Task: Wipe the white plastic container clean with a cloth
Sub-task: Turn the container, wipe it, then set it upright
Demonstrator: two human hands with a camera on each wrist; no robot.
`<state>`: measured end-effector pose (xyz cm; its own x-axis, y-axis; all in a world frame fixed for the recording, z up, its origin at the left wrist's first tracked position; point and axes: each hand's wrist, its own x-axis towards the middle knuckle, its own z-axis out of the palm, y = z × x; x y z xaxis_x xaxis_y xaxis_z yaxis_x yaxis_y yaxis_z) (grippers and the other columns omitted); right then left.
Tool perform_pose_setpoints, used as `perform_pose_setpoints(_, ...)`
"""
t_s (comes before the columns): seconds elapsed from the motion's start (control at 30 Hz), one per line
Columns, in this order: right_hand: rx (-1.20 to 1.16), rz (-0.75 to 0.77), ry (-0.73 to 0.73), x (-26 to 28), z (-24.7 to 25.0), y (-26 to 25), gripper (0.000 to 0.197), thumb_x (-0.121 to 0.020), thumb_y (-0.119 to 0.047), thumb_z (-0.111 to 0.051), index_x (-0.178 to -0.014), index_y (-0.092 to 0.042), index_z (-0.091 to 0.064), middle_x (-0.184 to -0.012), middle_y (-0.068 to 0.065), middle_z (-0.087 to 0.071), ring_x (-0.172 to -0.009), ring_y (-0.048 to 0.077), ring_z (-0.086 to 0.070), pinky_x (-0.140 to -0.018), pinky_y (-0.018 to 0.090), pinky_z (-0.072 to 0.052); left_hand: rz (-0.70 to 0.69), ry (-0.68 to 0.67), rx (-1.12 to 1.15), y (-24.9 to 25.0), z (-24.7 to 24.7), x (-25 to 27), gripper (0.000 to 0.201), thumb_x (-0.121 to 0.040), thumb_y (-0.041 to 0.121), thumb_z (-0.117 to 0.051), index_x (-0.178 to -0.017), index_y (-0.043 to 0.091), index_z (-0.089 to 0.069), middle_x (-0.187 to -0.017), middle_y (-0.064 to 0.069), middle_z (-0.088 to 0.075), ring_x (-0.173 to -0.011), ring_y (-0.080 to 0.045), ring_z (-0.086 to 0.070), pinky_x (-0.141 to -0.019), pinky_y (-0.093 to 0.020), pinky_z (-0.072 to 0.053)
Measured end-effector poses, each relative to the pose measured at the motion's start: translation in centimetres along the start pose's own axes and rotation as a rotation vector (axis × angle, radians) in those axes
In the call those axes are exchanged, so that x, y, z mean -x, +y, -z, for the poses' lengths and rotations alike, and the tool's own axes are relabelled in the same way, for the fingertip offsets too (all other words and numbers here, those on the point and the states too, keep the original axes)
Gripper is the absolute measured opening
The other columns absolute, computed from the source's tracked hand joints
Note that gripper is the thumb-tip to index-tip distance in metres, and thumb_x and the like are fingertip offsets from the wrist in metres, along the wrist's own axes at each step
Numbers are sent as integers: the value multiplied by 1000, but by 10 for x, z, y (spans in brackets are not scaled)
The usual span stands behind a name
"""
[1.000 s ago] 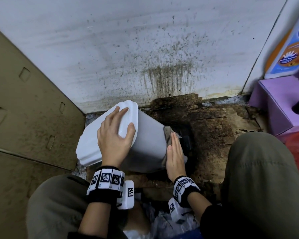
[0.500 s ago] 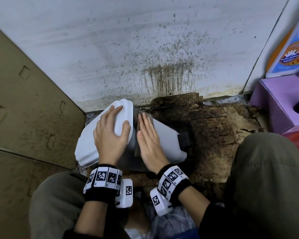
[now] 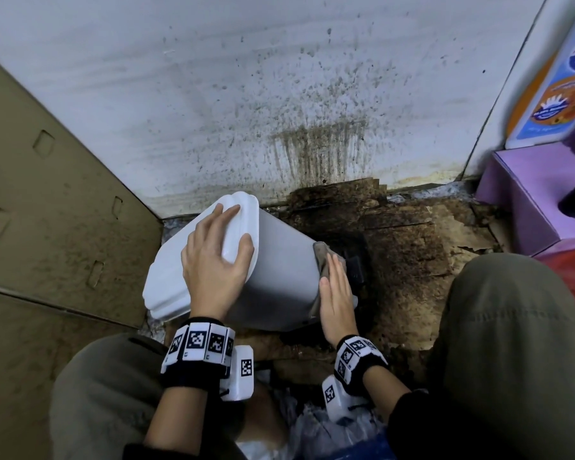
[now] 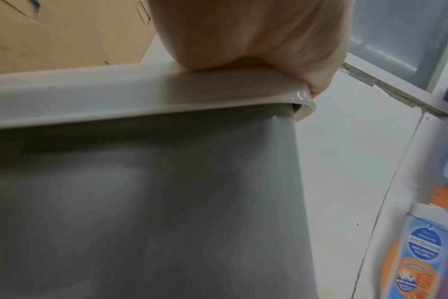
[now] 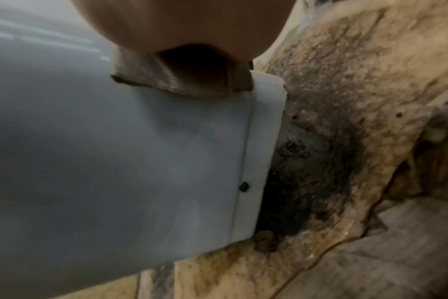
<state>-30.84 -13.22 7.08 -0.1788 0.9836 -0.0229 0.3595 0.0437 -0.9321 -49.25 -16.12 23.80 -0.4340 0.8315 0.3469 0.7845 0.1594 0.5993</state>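
Observation:
The white plastic container (image 3: 279,270) lies tilted on its side on the floor, lid (image 3: 166,283) to the left, bottom end to the right. My left hand (image 3: 213,260) grips the lid's rim, fingers across its face and thumb over the edge; the left wrist view shows the palm (image 4: 256,36) on the rim (image 4: 90,97). My right hand (image 3: 336,293) lies flat with straight fingers, pressing a brownish cloth (image 3: 321,257) against the grey-white wall near the bottom end. In the right wrist view the cloth (image 5: 146,78) sits under the hand (image 5: 179,22) on the container (image 5: 115,151).
A stained white wall (image 3: 279,94) stands close behind, and a cardboard panel (image 3: 47,227) closes the left side. Dark, wet cardboard (image 3: 412,260) covers the floor. A purple box (image 3: 525,190) and an orange-blue bottle (image 3: 551,94) stand at right. My knees (image 3: 512,343) flank the container.
The right hand slid the cloth leftwards along the container's wall up to the lid, then back right to the bottom end. The left hand kept its hold on the lid.

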Motion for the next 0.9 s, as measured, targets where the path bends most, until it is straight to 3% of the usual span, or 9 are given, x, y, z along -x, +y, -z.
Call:
perform_pose_setpoints(0.17,-32,-66,-21,-3,0,1,44,-109,-33,-23,-150,-44,-12,-162,-23,-9,-149,-8,-3,-127,34,-6,-6,3,-17,4,-4,0,53,-88,51,-45,-138,37,-56,-151,13,-48,-136,-15,-44,-107,-34,-29)
perform_pose_setpoints(0.33,-33,-44,2,-3,-6,-7,49,-106,-37,-19,-155,-36,-11,-163,-19,-6,-153,-1,-1,-127,39,-5,16,10,1,3,-2,0,54,-87,51,-44,-138,37,-56,-150,12,-49,-136,-15,-45,-109,-39,-33)
perform_pose_setpoints(0.47,-24,88,-34,2,-17,-30,52,-105,-39,-16,-156,-31,-8,-168,-10,-5,-154,3,3,-127,36,-1,46,22,39,-4,5,-4,53,-87,49,-46,-136,36,-58,-146,9,-52,-133,-18,-49,-109,-49,-39)
perform_pose_setpoints(0.7,89,286,-86,16,-22,-58,56,-106,-35,-22,-160,-25,-9,-169,-11,-3,-155,6,3,-124,26,7,47,44,87,-11,11,-4,49,-88,46,-48,-135,35,-60,-144,9,-53,-133,-17,-50,-109,-52,-39)
perform_pose_setpoints(0.9,146,290,-76,16,-11,-26,57,-108,-24,-33,-161,-20,-13,-169,-8,-7,-156,10,-2,-127,42,-10,27,30,87,-11,11,-1,49,-89,46,-49,-136,35,-59,-146,9,-53,-134,-17,-50,-109,-52,-39)
